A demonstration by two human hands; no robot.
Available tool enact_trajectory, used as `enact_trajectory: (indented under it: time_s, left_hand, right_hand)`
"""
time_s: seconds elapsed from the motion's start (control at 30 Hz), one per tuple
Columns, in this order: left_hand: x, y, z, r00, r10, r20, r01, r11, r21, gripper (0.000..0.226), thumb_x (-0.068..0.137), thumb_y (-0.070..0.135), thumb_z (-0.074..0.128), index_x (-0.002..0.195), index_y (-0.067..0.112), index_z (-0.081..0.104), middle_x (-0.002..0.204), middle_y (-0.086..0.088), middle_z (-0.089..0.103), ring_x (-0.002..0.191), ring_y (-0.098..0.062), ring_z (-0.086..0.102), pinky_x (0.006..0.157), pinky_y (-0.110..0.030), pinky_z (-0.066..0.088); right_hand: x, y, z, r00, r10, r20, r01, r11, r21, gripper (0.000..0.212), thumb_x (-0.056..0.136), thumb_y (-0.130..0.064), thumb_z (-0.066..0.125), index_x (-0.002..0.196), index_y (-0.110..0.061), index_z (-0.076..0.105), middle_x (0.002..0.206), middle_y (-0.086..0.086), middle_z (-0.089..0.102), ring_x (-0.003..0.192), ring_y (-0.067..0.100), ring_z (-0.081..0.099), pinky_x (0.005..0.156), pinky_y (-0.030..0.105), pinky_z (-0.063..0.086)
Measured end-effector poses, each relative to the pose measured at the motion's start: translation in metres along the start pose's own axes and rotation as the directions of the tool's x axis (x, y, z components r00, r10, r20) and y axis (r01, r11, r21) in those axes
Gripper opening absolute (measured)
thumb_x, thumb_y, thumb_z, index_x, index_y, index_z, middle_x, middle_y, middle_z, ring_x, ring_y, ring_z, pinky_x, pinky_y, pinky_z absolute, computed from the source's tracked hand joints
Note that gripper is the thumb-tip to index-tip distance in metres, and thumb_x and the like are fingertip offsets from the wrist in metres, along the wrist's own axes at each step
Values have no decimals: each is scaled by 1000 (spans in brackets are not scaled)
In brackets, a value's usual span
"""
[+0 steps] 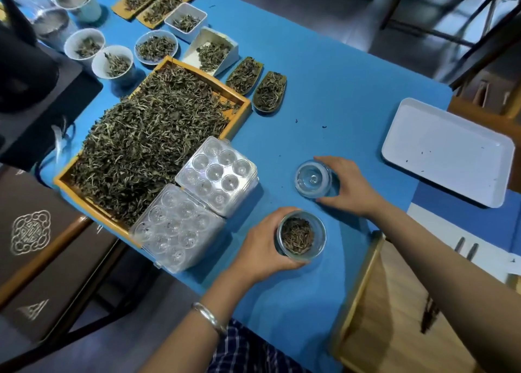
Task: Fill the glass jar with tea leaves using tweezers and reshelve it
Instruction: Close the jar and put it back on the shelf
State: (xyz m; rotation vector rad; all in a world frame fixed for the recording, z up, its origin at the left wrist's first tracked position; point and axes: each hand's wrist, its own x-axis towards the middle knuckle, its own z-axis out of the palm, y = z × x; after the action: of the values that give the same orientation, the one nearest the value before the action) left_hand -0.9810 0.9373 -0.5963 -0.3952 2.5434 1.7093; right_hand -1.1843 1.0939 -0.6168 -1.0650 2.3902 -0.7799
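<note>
Blue tabletop [324,96], near edge: round clear glass jar [301,236] holding brown dried tea leaves [298,235], left hand [262,245] curled round its side. Just beyond, right hand [348,186] grips clear glass lid [313,178]. Filling looks finished; capping step in hand. Next: seat lid squarely on rim, then reshelve. Tweezers not seen. Wooden tray heaped with loose leaf [146,144] at left edge.
</note>
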Motion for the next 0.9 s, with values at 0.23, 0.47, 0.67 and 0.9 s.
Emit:
enact_trajectory:
  time_s: [0.23,0.47,0.67,0.9]
  left_hand:
    - [-2,-2,2,1000,5,-11,-5,1000,17,81,56,33,93,124,45,51,124,25,59,119,0,56,97,-24,46]
    - [-1,-4,3,1000,18,-13,-18,999,27,81,55,31,93,124,43,51,124,23,60,118,-3,58,96,-23,46]
    - [0,0,3,1000,-11,5,11,1000,-20,80,57,29,93,125,41,52,123,22,61,118,-3,57,98,-23,46]
    - [-1,-1,6,1000,-19,-9,19,999,-27,79,57,32,91,126,38,53,121,19,62,115,1,57,98,-29,47]
  right_hand:
    - [-2,-3,18,993,108,-52,-97,981,169,93,59,-47,83,139,-31,39,131,-16,49,121,9,43,100,24,31]
    - [-7,-22,25,957,221,-185,-129,903,410,78,58,-33,88,124,-24,47,116,-16,57,106,0,55,93,11,39]
    - [-51,-54,-10,927,330,-181,-66,615,786,72,59,-10,88,122,-16,53,107,-7,70,103,12,66,84,17,50]
    - [-106,-94,-42,963,246,-105,-121,752,648,71,54,-32,86,119,-27,56,103,-9,71,94,11,68,83,19,51]
